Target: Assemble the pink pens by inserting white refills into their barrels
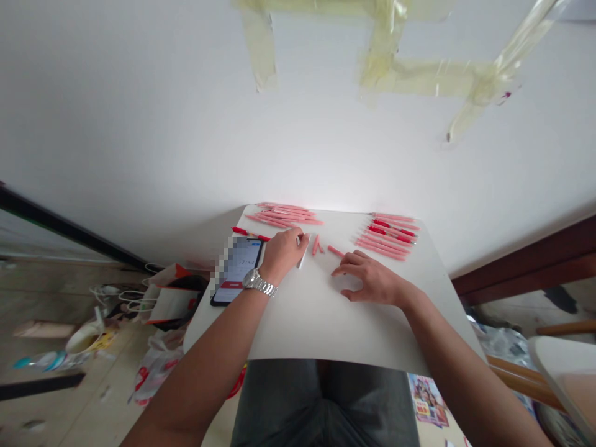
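Note:
My left hand (283, 249), with a metal watch on its wrist, is closed in a pinch around a slim white stick-like piece (303, 253); its exact kind is too small to make out. Just right of it lie short pink pen parts (316, 244). My right hand (367, 276) hovers low over the tabletop, thumb and fingers apart, with nothing between them. A pink pen barrel piece (335, 251) lies by its fingertips, partly hidden behind them.
Pink pens (284, 214) lie in a pile at the table's back left. Pink and red pens (388, 234) form a row at the right. A phone (237, 273) rests beside my left wrist, near a red pen (239, 231). The white table (326, 335) meets the wall (326, 155).

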The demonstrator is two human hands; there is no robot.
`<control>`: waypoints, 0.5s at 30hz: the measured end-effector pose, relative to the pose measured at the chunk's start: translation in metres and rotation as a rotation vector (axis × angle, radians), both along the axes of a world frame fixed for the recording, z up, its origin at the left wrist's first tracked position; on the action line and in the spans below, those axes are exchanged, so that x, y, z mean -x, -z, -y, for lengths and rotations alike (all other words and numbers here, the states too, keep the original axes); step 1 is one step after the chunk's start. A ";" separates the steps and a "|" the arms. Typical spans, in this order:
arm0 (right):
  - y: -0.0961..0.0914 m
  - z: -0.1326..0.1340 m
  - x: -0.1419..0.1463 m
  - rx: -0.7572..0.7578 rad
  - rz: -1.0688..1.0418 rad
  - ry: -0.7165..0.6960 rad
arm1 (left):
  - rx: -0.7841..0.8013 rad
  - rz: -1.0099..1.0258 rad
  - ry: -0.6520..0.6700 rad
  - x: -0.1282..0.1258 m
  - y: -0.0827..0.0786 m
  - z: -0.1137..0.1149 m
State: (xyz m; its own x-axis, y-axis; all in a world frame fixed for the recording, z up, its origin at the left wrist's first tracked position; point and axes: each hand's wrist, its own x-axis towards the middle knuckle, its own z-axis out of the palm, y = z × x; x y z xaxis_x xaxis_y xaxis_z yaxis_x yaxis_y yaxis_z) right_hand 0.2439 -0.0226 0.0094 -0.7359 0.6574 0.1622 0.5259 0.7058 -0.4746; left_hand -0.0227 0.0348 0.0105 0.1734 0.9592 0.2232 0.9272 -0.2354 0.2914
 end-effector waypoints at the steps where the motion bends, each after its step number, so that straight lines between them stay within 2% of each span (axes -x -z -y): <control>1: 0.000 0.000 0.000 -0.001 0.009 0.005 | -0.001 0.002 -0.001 0.000 0.000 0.000; 9: 0.002 -0.002 -0.001 -0.023 0.022 0.028 | 0.021 -0.007 -0.006 -0.002 -0.002 0.001; 15: 0.011 -0.005 0.001 -0.046 -0.021 0.058 | 0.014 -0.017 -0.012 -0.001 -0.001 0.001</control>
